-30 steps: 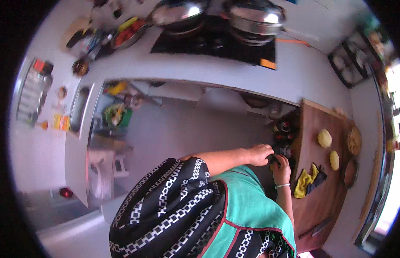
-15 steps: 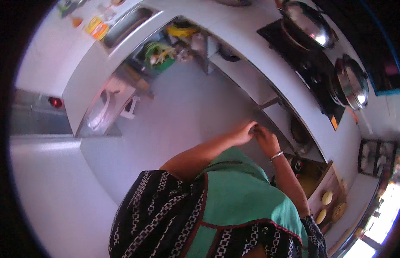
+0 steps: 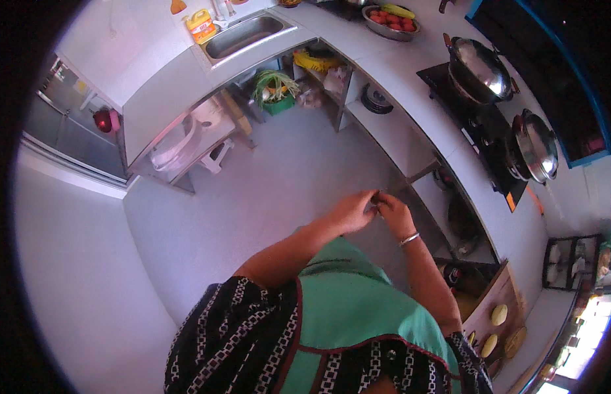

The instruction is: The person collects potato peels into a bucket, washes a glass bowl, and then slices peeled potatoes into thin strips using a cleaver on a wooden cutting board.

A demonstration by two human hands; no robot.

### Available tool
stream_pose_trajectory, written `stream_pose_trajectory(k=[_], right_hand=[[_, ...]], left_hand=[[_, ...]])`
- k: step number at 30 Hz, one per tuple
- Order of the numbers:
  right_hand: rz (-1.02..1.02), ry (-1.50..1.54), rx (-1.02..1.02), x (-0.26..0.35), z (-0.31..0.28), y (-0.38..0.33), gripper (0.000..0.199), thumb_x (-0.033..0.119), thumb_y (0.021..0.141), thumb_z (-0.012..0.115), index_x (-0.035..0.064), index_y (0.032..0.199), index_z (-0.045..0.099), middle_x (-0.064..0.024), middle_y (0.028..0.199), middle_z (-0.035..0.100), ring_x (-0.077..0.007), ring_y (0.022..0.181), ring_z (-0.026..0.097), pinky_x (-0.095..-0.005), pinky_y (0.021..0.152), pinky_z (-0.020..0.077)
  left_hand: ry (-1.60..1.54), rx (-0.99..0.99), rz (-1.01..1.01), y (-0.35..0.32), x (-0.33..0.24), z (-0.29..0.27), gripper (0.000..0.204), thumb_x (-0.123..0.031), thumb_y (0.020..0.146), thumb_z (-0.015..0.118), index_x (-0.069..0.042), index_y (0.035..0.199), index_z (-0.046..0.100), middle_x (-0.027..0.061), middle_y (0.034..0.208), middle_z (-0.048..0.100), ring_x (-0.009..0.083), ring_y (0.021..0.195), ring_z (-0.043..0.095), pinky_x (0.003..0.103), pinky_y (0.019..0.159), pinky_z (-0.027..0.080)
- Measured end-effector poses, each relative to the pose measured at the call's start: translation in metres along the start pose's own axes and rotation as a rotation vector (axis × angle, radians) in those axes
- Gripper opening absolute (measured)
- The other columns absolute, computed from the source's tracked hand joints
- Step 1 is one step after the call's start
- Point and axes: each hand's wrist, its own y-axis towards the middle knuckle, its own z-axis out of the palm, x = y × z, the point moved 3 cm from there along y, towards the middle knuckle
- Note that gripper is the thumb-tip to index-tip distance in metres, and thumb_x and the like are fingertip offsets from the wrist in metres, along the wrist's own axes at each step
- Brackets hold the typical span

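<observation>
In front of the green apron (image 3: 345, 295), my left hand (image 3: 353, 211) and my right hand (image 3: 395, 213) meet at the fingertips. The fingers of both are bent and pressed together. A small dark patch shows between them, and I cannot make out whether it is an object or shadow. A silvery bangle (image 3: 409, 239) circles my right wrist. Both hands are held above the floor, nearest to the open shelves (image 3: 394, 131) under the counter on the right.
Along the right counter, a black stove (image 3: 473, 121) bears a lidded wok (image 3: 479, 69) and a lidded pot (image 3: 538, 148). Farther back are a metal bowl (image 3: 387, 29) of red vegetables and a sink (image 3: 243, 36). A green basket (image 3: 279, 104) and white stool (image 3: 217, 157) stand low down.
The view has shifted, so the sink, yellow jug and vegetable bowl show more fully. My hands stay together at the fingertips, slightly lower and further left in the picture.
</observation>
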Motion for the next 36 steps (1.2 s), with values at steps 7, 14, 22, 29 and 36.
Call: stream_pose_trajectory(k=[7, 14, 22, 29, 36], right_hand=[[0.193, 0.277, -0.101, -0.06, 0.043, -0.129, 0.026, 0.01, 0.086, 0.052, -0.0011, 0.108, 0.061, -0.0061, 0.093, 0.066, -0.0097, 0.075, 0.057, -0.0249, 0.066, 0.0456], [0.181, 0.379, -0.187, -0.013, 0.118, -0.191, 0.027, 0.01, 0.089, 0.047, -0.0024, 0.11, 0.059, -0.0062, 0.096, 0.065, -0.0102, 0.079, 0.058, -0.0235, 0.068, 0.0461], [0.34, 0.365, -0.063, 0.045, 0.32, -0.237, 0.029, 0.011, 0.088, 0.045, -0.0013, 0.112, 0.057, -0.006, 0.095, 0.065, -0.0106, 0.079, 0.059, -0.023, 0.066, 0.0462], [0.287, 0.135, -0.041, 0.08, 0.419, -0.253, 0.03, 0.014, 0.084, 0.051, -0.0018, 0.108, 0.059, -0.0043, 0.084, 0.064, -0.0098, 0.064, 0.051, -0.0239, 0.059, 0.0448], [0.312, 0.139, -0.04, 0.097, 0.439, -0.274, 0.031, 0.012, 0.084, 0.052, -0.0008, 0.111, 0.058, -0.0051, 0.088, 0.064, -0.0102, 0.07, 0.053, -0.0233, 0.063, 0.0462]], left_hand=[[-0.04, 0.185, 0.064, -0.102, 0.004, 0.061, 0.046, -0.017, 0.08, 0.06, -0.002, 0.121, 0.047, 0.0175, 0.113, 0.057, 0.0331, 0.105, 0.055, 0.039, 0.087, 0.045], [-0.105, 0.154, 0.222, -0.19, 0.016, 0.023, 0.043, -0.015, 0.079, 0.059, -0.002, 0.119, 0.048, 0.0178, 0.11, 0.058, 0.034, 0.102, 0.056, 0.04, 0.085, 0.045], [-0.397, 0.203, 0.047, -0.357, 0.098, -0.089, 0.044, -0.015, 0.079, 0.058, -0.002, 0.12, 0.049, 0.017, 0.112, 0.058, 0.0315, 0.105, 0.056, 0.039, 0.088, 0.044], [-0.213, 0.007, 0.016, -0.443, 0.139, -0.149, 0.042, -0.015, 0.08, 0.057, -0.003, 0.12, 0.049, 0.0154, 0.112, 0.058, 0.0281, 0.105, 0.055, 0.036, 0.087, 0.044], [-0.235, 0.045, 0.063, -0.47, 0.138, -0.164, 0.041, -0.013, 0.08, 0.058, -0.003, 0.119, 0.05, 0.0137, 0.111, 0.059, 0.0247, 0.103, 0.057, 0.035, 0.083, 0.045]])
